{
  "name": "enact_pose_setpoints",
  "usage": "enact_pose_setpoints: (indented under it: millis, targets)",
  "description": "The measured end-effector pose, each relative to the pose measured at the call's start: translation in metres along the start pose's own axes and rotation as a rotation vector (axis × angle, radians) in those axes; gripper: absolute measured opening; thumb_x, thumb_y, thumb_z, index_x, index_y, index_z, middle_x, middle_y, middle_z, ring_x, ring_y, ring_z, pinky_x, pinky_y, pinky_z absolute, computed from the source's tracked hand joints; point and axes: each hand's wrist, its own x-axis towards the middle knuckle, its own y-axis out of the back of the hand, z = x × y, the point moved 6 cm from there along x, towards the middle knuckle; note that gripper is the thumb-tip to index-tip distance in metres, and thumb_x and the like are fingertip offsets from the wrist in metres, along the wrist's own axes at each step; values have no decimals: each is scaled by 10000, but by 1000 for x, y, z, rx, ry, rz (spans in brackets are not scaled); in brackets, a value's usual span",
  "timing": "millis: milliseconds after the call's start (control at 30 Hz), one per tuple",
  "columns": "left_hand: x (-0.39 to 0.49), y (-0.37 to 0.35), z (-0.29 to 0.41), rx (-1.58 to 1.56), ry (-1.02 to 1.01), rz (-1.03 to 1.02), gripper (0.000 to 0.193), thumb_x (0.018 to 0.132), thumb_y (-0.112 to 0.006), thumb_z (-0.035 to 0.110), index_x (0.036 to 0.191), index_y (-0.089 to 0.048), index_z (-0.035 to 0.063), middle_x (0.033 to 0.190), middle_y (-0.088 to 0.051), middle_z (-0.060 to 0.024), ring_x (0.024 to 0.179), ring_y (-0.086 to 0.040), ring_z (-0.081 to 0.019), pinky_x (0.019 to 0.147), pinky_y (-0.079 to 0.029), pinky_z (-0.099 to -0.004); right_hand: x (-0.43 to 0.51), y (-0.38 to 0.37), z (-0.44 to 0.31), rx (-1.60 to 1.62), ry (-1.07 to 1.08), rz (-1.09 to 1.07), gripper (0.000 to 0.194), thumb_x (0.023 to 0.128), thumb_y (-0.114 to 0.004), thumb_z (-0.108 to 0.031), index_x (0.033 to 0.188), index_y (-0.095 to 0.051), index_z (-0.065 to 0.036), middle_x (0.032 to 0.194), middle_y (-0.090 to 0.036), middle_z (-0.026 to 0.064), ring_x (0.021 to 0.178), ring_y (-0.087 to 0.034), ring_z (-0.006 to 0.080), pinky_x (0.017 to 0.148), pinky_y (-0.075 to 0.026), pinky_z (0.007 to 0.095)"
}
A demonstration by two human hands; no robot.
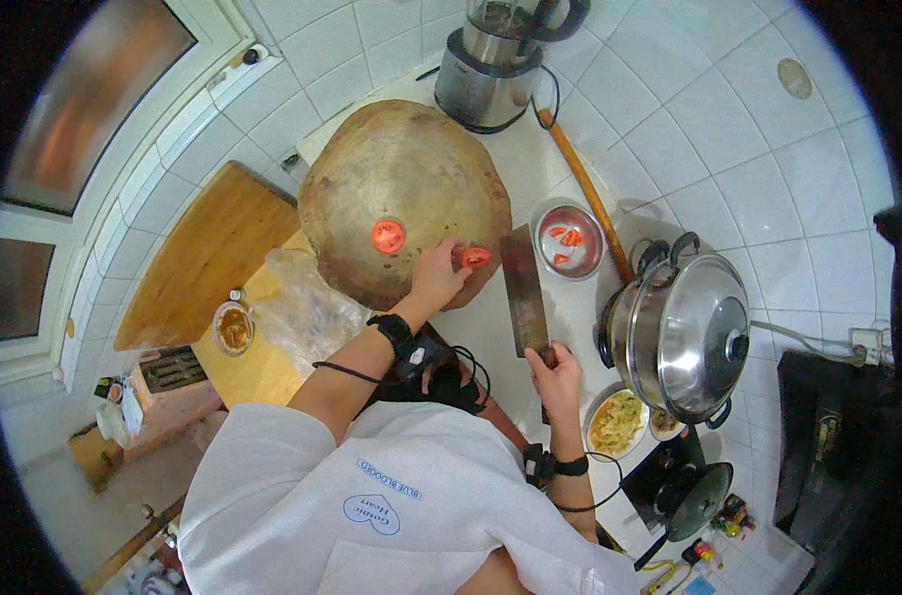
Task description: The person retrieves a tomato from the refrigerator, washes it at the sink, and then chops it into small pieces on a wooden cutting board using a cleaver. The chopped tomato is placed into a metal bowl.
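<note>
Near the right edge of a thick round wooden chopping block, my left hand has its fingers around a piece of cut tomato. Another tomato half lies cut face up on the block, left of that hand. My right hand grips a Chinese cleaver by its handle. The broad dark blade points away from me, between the block and a metal bowl. Several tomato pieces lie in that bowl.
A blender stands behind the block, and a wooden rolling pin lies right of it. A lidded steel pot, a bowl of chopped food and a frying pan are on the right. Crumpled plastic and a small bowl sit left.
</note>
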Motion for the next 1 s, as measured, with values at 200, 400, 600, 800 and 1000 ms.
enact_pose_setpoints:
  millis: [200,400,600,800,1000]
  targets:
    - [4,3,-13,-229,20,91,238,757,-779,85,973,-701,24,886,-710,-141,785,-707,-274,732,-569,-363,3,-18,-18,-175,95,-60,245,862,-771,-199,902,-654,12,631,-628,60,527,-557,141,522,-448,314]
    - [-3,24,-29,-157,100,52,250,763,-773,97,1002,-752,26,911,-754,-149,838,-739,-255,800,-580,-358,-1,-28,-23,-259,255,-13,222,866,-767,-179,891,-645,5,614,-607,52,526,-560,132,504,-418,292]
    - [-3,30,-27,-173,12,99,240,736,-777,103,962,-751,26,866,-736,-161,798,-727,-282,756,-572,-366,-3,-29,-35,-253,289,14,214,862,-770,-162,903,-653,12,598,-596,39,522,-536,125,503,-407,286]
    - [1,26,-26,-153,-34,103,211,706,-771,81,905,-734,23,811,-704,-179,754,-701,-316,703,-554,-377,-6,-30,-57,-350,408,35,232,844,-780,-169,915,-659,17,613,-609,99,526,-563,212,550,-445,330]
    - [4,26,-22,-69,-34,46,244,700,-815,120,925,-754,48,842,-712,-153,772,-696,-287,728,-551,-382,-3,-30,-60,-489,428,25,237,854,-762,-176,931,-651,19,666,-639,154,575,-608,307,592,-480,387]
